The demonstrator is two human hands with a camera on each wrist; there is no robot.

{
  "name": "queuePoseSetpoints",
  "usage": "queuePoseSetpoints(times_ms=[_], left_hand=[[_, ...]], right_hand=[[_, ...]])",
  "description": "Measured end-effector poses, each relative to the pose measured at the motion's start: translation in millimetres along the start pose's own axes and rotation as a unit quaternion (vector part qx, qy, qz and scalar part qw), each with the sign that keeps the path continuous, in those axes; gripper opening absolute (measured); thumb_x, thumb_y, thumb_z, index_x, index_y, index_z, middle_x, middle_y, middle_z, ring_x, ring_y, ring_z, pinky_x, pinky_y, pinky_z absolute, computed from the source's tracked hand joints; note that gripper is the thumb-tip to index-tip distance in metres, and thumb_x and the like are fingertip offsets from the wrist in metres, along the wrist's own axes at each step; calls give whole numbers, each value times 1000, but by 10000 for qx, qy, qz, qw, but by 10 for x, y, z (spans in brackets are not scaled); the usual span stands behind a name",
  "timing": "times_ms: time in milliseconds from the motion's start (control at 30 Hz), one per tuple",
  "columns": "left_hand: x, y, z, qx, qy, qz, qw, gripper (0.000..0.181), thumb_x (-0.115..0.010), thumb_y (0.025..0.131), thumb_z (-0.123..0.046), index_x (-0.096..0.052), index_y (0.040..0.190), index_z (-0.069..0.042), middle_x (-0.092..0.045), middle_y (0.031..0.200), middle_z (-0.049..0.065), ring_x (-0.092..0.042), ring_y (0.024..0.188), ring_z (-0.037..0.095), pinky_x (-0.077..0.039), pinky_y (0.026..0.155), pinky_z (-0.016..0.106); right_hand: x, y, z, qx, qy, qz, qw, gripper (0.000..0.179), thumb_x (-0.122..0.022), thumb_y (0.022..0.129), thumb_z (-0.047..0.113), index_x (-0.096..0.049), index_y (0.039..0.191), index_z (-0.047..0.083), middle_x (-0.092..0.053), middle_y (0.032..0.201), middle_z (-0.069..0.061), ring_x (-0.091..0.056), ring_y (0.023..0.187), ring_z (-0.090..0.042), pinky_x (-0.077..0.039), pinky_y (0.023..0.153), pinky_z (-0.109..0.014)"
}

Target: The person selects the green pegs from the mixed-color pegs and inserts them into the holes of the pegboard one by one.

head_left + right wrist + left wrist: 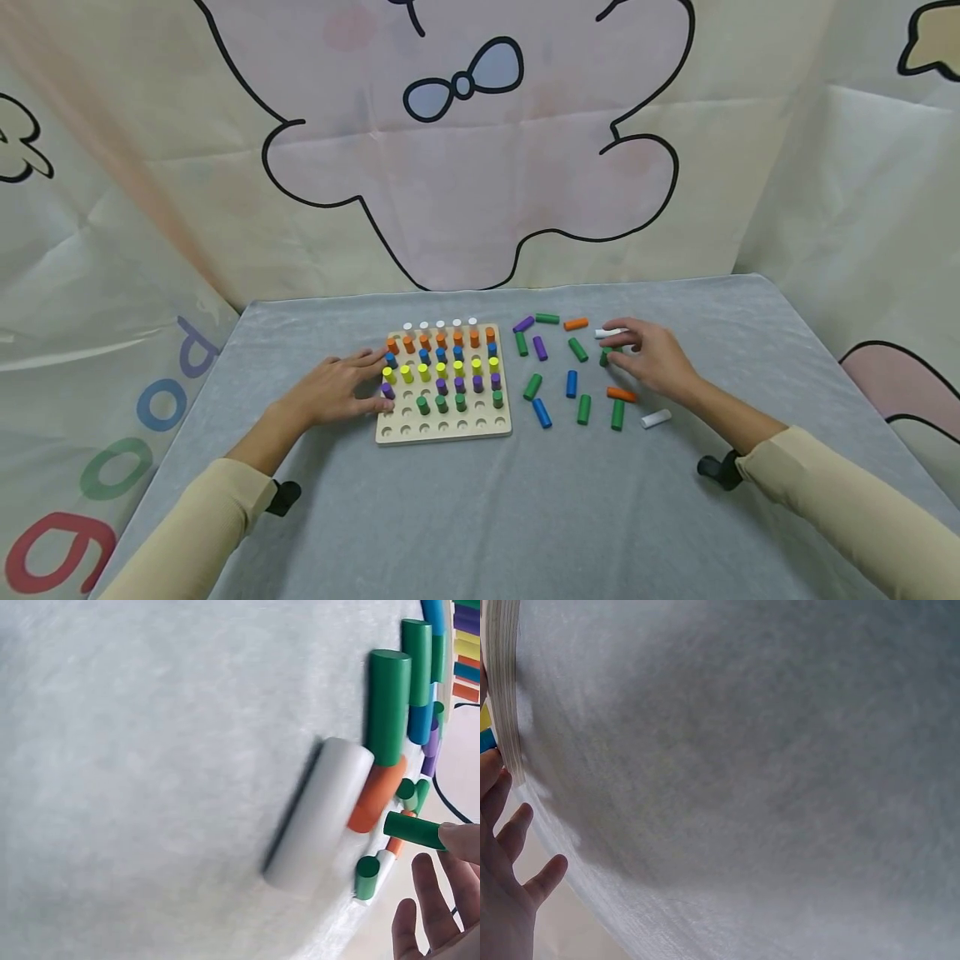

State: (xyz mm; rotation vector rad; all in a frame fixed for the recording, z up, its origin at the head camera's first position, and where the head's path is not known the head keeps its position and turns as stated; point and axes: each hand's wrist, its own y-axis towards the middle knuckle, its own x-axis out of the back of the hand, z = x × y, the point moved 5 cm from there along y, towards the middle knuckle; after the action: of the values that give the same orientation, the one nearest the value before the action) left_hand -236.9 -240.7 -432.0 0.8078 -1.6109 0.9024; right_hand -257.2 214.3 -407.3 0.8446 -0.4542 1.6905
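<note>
A wooden pegboard (442,431) lies on the cloth, holding rows of white, orange, blue, yellow, purple and green pegs. Along its left edge rests my left hand (333,389), fingers extended and thumb near the front left corner. In the left wrist view, those fingertips are right at the board's side (506,697), by a blue peg (487,740). To the right of the board, my right hand (651,357) pinches a green peg (412,830) between thumb and finger, the other fingers spread. Just beyond it lies a white peg (606,333), partly overlapped by the fingers.
Loose pegs lie scattered between the board and my right hand: several green ones, blue ones (542,413), purple ones (540,348) and orange ones (621,394). Another white peg (656,418) lies nearest my right wrist. A printed cloth wall (480,167) stands behind the table.
</note>
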Motion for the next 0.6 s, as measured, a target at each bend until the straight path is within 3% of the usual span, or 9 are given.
queuePoseSetpoints(times_ms=[333,600], left_hand=[[24,-2,-12,-57,-10,-67,10000,89,-57,87,-69,-45,149,-6,-36,157,14,-35,143,39,-34,104,67],[16,9,2,-50,-33,-1,10000,90,-57,87,-71,-46,149,-7,-37,157,13,-34,143,39,-33,104,69]], right_hand=[[9,17,215,280,142,-107,9995,39,-72,89,-1,-63,127,2,-76,103,-10,-70,97,-28,-54,83,-48],[-69,-7,464,572,583,78,9966,39,-72,89,1,-63,127,5,-75,105,-11,-69,101,-28,-51,79,-38]])
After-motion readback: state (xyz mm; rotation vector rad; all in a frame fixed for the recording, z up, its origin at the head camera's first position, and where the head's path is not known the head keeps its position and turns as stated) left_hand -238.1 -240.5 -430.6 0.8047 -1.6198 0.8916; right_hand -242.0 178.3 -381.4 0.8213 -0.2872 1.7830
